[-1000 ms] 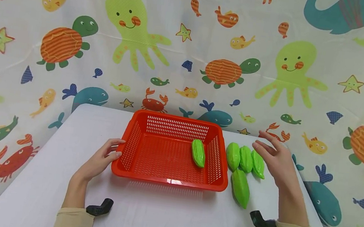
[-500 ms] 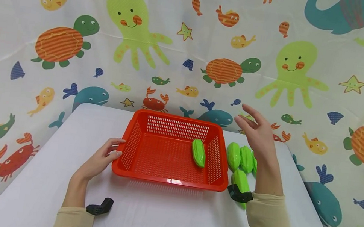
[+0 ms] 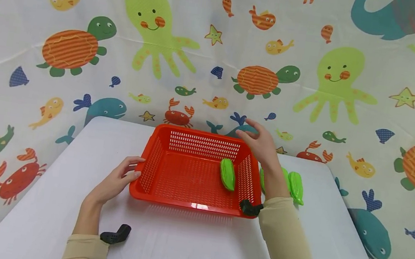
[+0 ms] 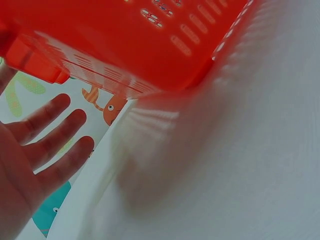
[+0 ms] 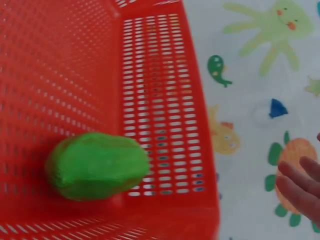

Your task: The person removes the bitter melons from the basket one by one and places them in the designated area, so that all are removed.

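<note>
A red plastic basket (image 3: 186, 172) with slotted walls sits on the white table. One glossy green ribbed star fruit (image 3: 228, 174) lies near its right wall; the right wrist view also shows this star fruit (image 5: 97, 165). My left hand (image 3: 113, 182) touches the basket's left rim. In the left wrist view, its fingers (image 4: 62, 160) are extended and spread below the rim. Over the back right corner, my right hand (image 3: 261, 146) hovers with relaxed fingers and holds nothing. Beside the basket, more star fruits (image 3: 296, 187) lie partly hidden behind my right forearm.
The white-covered table (image 3: 185, 247) extends in front of the basket and to both sides. Behind it hangs a curtain (image 3: 237, 16) printed with sea animals. A black wrist camera (image 3: 116, 235) juts from the left wrist, another (image 3: 250, 208) from the right.
My right hand has moved left, from above the star fruits on the right to over the basket's back right corner. My left hand stays at the rim, and the basket has not moved.
</note>
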The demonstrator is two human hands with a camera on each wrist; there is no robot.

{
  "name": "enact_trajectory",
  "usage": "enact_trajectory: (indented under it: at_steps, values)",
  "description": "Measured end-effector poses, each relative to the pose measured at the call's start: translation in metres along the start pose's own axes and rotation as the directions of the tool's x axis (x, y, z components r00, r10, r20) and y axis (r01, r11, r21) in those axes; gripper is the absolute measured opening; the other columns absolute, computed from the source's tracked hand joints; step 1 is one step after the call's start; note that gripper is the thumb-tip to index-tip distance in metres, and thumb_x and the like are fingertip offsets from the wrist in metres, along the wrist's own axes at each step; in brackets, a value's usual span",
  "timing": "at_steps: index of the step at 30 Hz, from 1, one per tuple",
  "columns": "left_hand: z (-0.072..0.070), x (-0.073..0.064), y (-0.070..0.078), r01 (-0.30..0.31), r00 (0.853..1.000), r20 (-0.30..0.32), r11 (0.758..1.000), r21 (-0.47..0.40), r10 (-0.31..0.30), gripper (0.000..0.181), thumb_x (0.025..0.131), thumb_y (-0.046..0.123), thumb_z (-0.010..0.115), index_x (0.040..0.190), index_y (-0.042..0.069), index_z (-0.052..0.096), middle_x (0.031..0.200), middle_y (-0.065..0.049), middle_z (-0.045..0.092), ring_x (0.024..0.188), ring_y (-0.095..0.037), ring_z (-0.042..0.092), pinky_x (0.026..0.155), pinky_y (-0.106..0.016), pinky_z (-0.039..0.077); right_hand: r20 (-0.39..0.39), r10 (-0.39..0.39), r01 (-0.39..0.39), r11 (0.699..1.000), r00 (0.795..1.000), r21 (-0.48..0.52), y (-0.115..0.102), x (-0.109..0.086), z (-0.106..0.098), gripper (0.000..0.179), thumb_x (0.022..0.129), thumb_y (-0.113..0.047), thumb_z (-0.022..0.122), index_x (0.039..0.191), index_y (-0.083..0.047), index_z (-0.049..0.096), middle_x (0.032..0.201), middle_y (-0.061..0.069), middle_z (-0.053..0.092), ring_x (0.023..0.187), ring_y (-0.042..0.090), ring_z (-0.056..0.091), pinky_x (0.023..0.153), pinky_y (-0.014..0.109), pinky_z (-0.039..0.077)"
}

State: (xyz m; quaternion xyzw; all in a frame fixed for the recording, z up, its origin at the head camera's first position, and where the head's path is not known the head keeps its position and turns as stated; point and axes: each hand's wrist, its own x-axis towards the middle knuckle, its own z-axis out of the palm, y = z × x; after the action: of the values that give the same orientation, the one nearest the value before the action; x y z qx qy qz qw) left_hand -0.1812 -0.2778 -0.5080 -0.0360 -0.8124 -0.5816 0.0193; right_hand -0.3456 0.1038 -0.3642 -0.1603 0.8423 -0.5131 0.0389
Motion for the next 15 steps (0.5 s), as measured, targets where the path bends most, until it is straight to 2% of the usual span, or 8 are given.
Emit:
enact_trajectory:
  at_steps: [4, 15]
  values:
    - [0.000, 0.001, 0.001, -0.001, 1.000, -0.001, 1.000, -0.014, 0.001, 0.051, 0.098, 0.032, 0.057, 0.143, 0.019, 0.038, 0.148, -0.012, 0.036, 0.134, -0.038, 0.035, 0.096, -0.058, 0.046, 0.013, 0.038, -0.038, 0.999, 0.999, -0.039, 0.008, 0.008, 0.010, 0.062, 0.091, -0.044, 0.067, 0.146, -0.024, 0.045, 0.152, 0.002, 0.040, 0.127, 0.026, 0.053, 0.105, 0.050, 0.041]
    - [-0.001, 0.001, 0.001, -0.007, 1.000, 0.004, 1.000, -0.007, 0.007, 0.050, 0.098, 0.031, 0.057, 0.142, 0.017, 0.038, 0.147, -0.013, 0.037, 0.134, -0.039, 0.035, 0.096, -0.057, 0.047, 0.086, 0.055, -0.047, 0.995, 0.995, -0.091, 0.025, 0.028, 0.024, 0.061, 0.093, -0.041, 0.065, 0.147, -0.021, 0.044, 0.148, 0.007, 0.044, 0.125, 0.030, 0.053, 0.103, 0.050, 0.043]
